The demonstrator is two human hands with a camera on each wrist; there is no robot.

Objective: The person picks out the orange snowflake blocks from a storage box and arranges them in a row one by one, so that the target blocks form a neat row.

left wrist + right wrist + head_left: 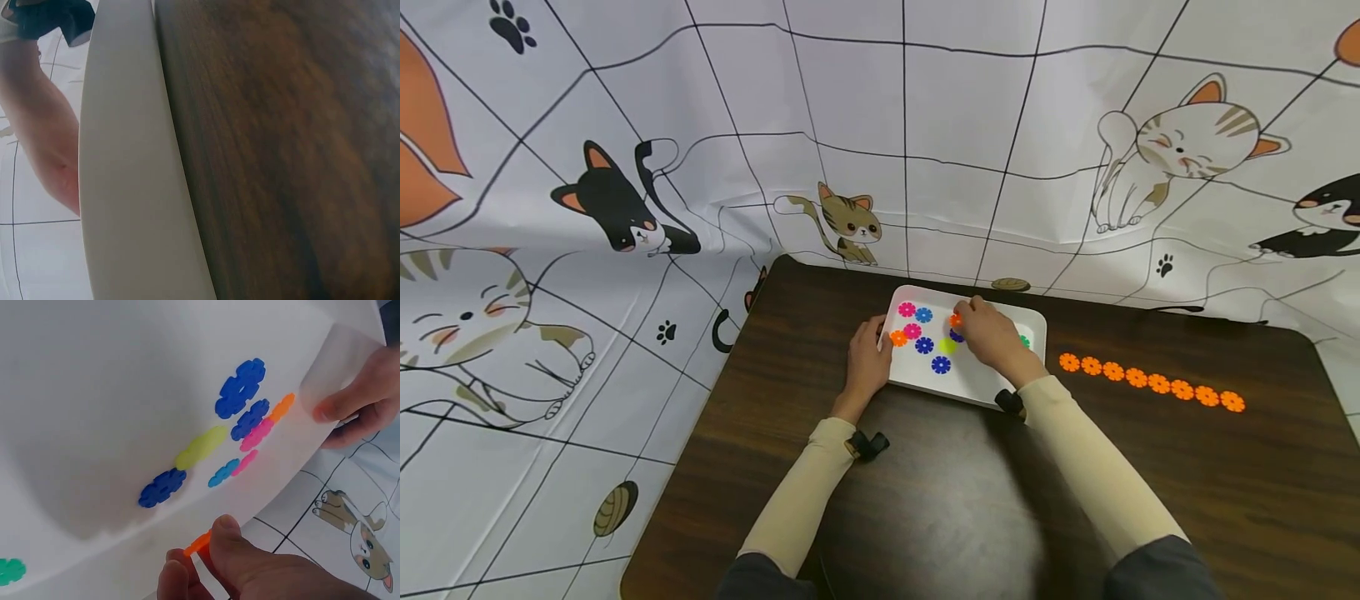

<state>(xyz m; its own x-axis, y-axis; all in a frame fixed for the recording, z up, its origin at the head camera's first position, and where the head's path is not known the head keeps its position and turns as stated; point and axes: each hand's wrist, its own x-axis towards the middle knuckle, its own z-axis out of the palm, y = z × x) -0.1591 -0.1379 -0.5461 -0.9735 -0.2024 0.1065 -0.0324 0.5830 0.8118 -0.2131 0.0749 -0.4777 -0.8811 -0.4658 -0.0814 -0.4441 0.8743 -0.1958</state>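
Note:
A white tray (981, 382) holds several flower-shaped plastic discs: dark blue (941, 365), light blue (923, 315), pink (907, 309), yellow-green (947, 345), orange (898, 338) and green (1025, 341). My left hand (868, 360) grips the tray's left wall, thumb inside and fingers outside, as the right wrist view shows. Over the tray's far side, my right hand (992, 335) pinches an orange flower disc (199, 542) between thumb and fingers. The left wrist view mostly shows the tray's outer wall (128, 156).
On the dark wooden table (1150, 467), several orange flower discs (1137, 378) lie in a slanting row right of the tray. A white cloth (955, 108) printed with cats hangs behind the table and along its left side.

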